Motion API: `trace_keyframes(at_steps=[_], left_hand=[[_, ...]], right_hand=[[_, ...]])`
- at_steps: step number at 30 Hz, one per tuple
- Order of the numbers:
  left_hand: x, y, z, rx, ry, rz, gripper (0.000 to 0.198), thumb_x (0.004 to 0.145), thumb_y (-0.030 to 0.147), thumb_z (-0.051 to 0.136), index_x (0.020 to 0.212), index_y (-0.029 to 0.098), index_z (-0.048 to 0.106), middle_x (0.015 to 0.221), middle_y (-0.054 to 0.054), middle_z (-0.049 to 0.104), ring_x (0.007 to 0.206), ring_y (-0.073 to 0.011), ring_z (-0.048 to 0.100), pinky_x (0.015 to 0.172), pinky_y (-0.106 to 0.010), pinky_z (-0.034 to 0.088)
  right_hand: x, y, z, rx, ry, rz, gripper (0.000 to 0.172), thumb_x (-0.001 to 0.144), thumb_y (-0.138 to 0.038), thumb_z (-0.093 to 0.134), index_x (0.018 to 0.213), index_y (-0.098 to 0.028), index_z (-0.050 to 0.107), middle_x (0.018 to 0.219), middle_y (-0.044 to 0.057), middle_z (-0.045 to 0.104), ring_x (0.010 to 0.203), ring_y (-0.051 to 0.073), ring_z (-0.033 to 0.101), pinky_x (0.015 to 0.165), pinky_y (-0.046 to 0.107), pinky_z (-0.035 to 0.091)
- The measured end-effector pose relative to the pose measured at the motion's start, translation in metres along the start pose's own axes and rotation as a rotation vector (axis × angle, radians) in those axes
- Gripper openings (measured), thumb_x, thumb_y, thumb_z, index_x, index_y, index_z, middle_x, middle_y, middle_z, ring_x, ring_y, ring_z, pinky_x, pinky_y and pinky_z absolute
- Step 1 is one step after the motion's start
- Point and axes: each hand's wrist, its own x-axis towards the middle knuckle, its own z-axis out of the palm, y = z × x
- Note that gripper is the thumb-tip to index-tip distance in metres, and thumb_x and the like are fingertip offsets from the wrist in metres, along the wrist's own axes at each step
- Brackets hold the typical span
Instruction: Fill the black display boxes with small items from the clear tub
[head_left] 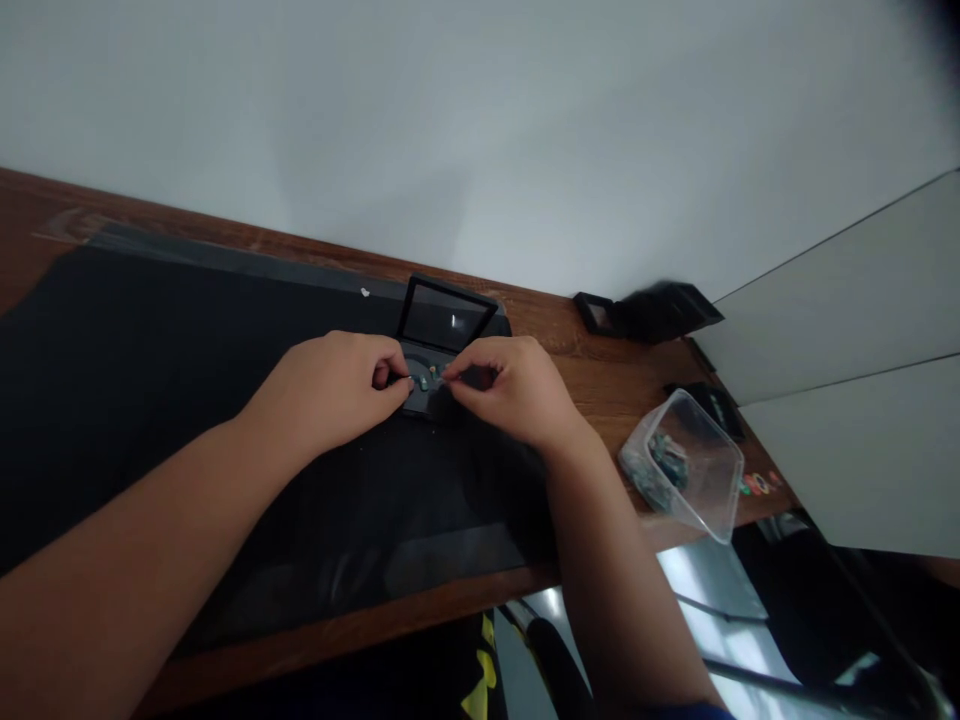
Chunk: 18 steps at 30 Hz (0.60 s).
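A small black hinged case (444, 318) stands open on a black mat (150, 380), its clear lid tilted up toward the wall. In its base lie tiny greenish beads (424, 382). My left hand (337, 385) rests at the case's left side, fingertips pinched at the base. My right hand (506, 390) is at the case's right side, thumb and forefinger pinched close to the beads. What each pinch holds is too small to make out.
A tilted clear plastic tub (686, 465) with small green pieces sits at the right of the wooden desk (600, 370). Black frame cases (645, 312) lie by the white wall. Several coloured rings (757, 485) lie beyond the tub. The desk's edge runs close below my arms.
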Motion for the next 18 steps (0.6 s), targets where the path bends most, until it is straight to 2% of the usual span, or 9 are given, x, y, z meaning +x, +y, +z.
trace_keyframes(at_steps=[3, 7, 18], left_hand=[[-0.002, 0.006, 0.0, 0.011, 0.019, -0.024, 0.015, 0.087, 0.042, 0.07, 0.09, 0.031, 0.079, 0.085, -0.001, 0.079, 0.077, -0.0256, 0.072, 0.062, -0.036, 0.044], [-0.004, 0.013, -0.003, 0.031, 0.001, -0.078, 0.011, 0.086, 0.037, 0.071, 0.091, 0.03, 0.079, 0.086, -0.001, 0.08, 0.078, -0.0273, 0.073, 0.065, -0.037, 0.046], [0.0, 0.01, 0.004, 0.055, 0.076, -0.071, 0.024, 0.094, 0.048, 0.065, 0.09, 0.028, 0.077, 0.09, -0.003, 0.081, 0.084, -0.0284, 0.074, 0.066, -0.037, 0.046]], right_hand=[[0.0, -0.005, 0.002, 0.001, -0.046, -0.007, 0.017, 0.082, -0.011, 0.074, 0.085, -0.023, 0.085, 0.091, 0.001, 0.086, 0.082, 0.019, 0.076, 0.075, 0.029, 0.05], [0.0, -0.01, 0.006, -0.006, -0.116, -0.034, 0.018, 0.081, -0.011, 0.073, 0.085, -0.024, 0.085, 0.088, 0.0, 0.085, 0.076, 0.016, 0.073, 0.073, 0.028, 0.048], [0.004, -0.011, 0.014, -0.119, -0.013, 0.024, 0.011, 0.088, -0.017, 0.072, 0.088, -0.024, 0.081, 0.094, 0.002, 0.084, 0.083, 0.019, 0.073, 0.077, 0.03, 0.047]])
